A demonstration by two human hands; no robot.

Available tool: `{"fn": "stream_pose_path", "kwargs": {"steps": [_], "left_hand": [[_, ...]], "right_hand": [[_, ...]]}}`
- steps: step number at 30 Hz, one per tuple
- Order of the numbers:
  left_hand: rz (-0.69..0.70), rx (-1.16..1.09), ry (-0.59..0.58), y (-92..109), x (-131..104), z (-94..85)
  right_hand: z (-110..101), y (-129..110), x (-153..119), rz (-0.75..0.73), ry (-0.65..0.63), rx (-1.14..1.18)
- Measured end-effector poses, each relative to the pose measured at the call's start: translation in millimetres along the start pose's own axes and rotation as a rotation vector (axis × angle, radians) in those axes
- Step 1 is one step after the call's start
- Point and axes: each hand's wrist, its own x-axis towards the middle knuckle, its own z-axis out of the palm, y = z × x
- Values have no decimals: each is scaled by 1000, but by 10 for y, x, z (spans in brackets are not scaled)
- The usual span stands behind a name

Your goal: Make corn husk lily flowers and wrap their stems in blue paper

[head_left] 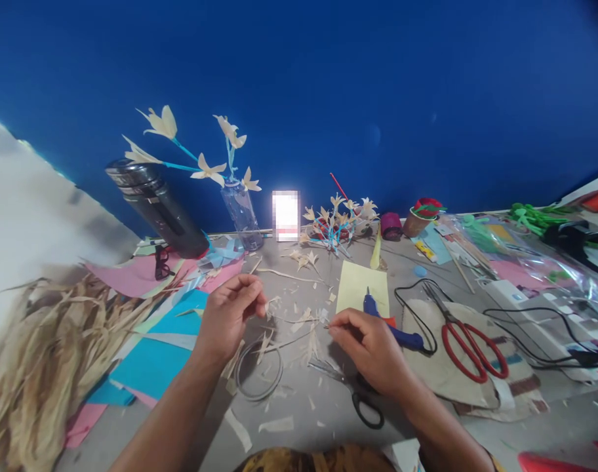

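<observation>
My left hand [237, 308] is raised over the middle of the table, its fingers pinched together near a small pale husk piece [273, 303]. Facing it, my right hand [360, 334] also has thumb and fingertips together, at a thin strand; what exactly it pinches is too small to make out. Between the hands lie pale husk scraps [306, 316]. A coil of grey wire [258, 383] rests below my left hand. Black-handled scissors [368, 406] lie under my right hand, and a blue glue gun [407, 337] is just beyond it on yellow paper [351, 282].
Dried husks [28, 367] and blue paper [156, 360] lie left. A dark flask [166, 216] and a bottle of husk flowers [242, 213] stand behind. Red-handled scissors [476, 347] rest on a cloth [427, 373] at right, beside a white power strip [530, 328].
</observation>
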Motion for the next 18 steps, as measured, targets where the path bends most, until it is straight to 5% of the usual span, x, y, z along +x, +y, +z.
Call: {"fn": "stream_pose_path", "kwargs": {"steps": [7,13,18], "left_hand": [[216,697,-90,11,169,36],[186,875,-314,-11,436,243],[302,1154,-408,-90,768,822]], "right_hand": [[-104,-174,315,-81,448,260],[336,11,390,-227,353,104],[483,39,326,-404,298,57]]}}
